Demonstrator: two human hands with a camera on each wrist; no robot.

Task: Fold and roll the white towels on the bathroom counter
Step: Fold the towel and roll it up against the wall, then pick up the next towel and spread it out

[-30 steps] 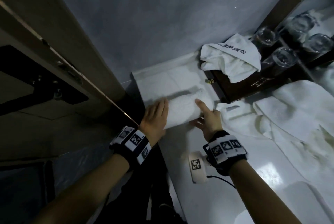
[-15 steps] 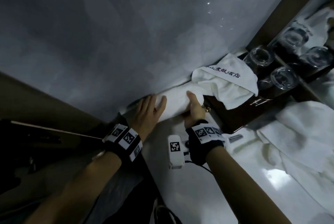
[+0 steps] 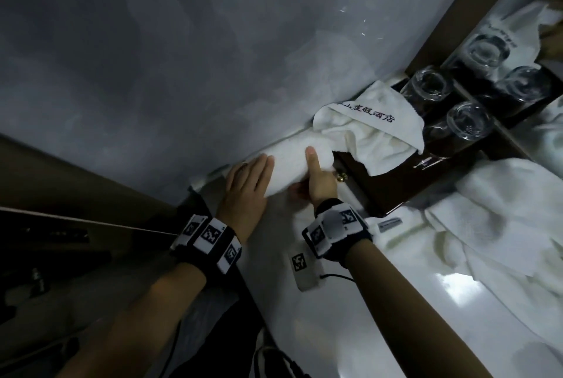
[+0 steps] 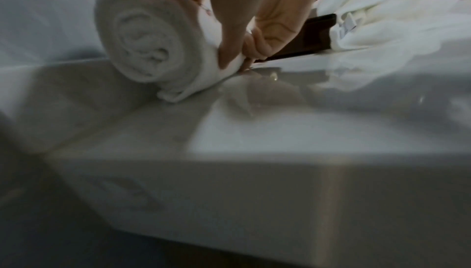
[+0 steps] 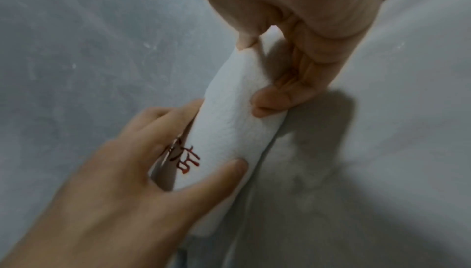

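My left hand point(image 3: 246, 182) lies flat on the rolled towel point(image 3: 291, 161); my right hand point(image 3: 320, 178) pinches its loose edge, on the glossy white counter point(image 3: 335, 316) against the grey wall point(image 3: 182, 57).

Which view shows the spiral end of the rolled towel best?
Left wrist: the rolled towel presents its spiral end to that camera, unobstructed. Head view shows only its side beneath the left hand and right hand; right wrist shows its length with red lettering, end hidden.

In front the counter point(image 3: 304, 332) lies open; wall point(image 3: 213, 57) blocks behind, dark box point(image 3: 393, 191) and heaped towels point(image 3: 502, 210) crowd the right.
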